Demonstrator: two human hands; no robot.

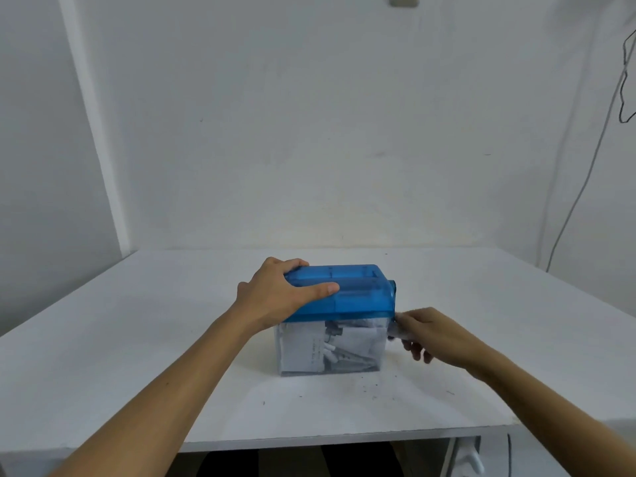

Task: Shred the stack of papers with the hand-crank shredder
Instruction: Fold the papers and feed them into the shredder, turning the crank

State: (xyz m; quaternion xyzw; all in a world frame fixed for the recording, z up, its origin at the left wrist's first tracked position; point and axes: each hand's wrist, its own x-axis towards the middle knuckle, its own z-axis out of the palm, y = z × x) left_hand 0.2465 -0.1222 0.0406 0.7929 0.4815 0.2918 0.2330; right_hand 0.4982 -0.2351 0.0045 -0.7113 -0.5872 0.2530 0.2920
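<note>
The hand-crank shredder stands in the middle of the white table (137, 356). Its translucent blue top (358, 294) sits on a clear bin (330, 349) packed with shredded paper strips. My left hand (278, 294) grips the left end of the blue top, thumb lying flat across it and fingers curled over the far edge. At the shredder's right side, my right hand (433, 335) holds the crank handle (395, 330), which looks blurred and sits low, below the blue top. No loose sheets of paper show on the table.
Small dark paper specks (378, 390) are scattered on the table in front of and right of the bin. A white wall rises close behind the table. A thin cable (585, 177) hangs down the wall at right. The table's front edge runs near the bottom of the view.
</note>
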